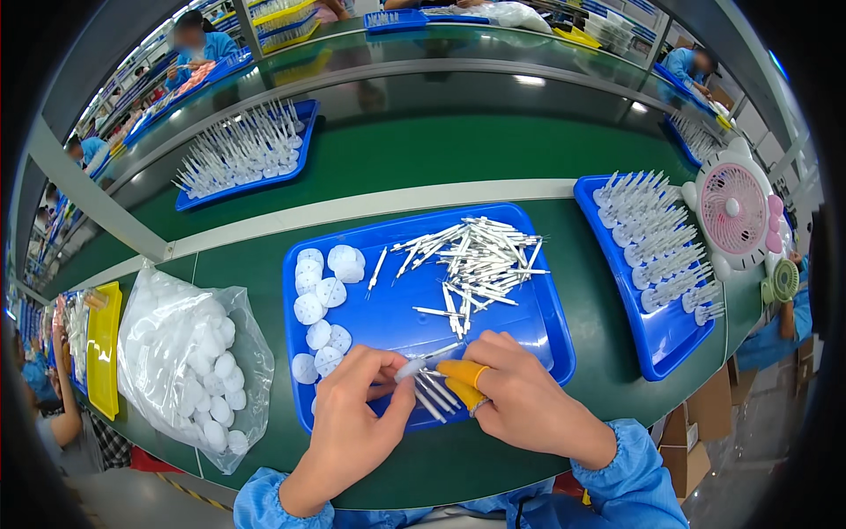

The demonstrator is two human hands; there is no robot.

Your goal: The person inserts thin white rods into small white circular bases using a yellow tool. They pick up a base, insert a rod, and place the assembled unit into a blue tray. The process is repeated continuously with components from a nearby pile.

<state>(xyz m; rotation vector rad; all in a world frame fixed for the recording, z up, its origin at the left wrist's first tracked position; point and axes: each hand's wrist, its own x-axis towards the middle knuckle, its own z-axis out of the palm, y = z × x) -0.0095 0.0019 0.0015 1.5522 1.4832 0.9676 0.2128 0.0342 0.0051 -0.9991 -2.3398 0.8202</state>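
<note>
Left hand [357, 414] pinches white disc [407, 367]; right hand [515, 397] grips thin stick [438, 353] at blue tray [304, 388] front edge. Light, stiff parts; hold by ends.

Long green workbench [493, 458], glossy conveyor belt [458, 97] behind, overhead lights reflected, pink desk fan [734, 208] at right.

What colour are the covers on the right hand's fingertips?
Orange-yellow finger covers on the right hand, clearest in the head view.

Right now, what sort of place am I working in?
Most likely a factory assembly line. A green conveyor belt runs past blue trays of small white plastic pins and discs, and other workers in blue smocks sit along it.
</note>
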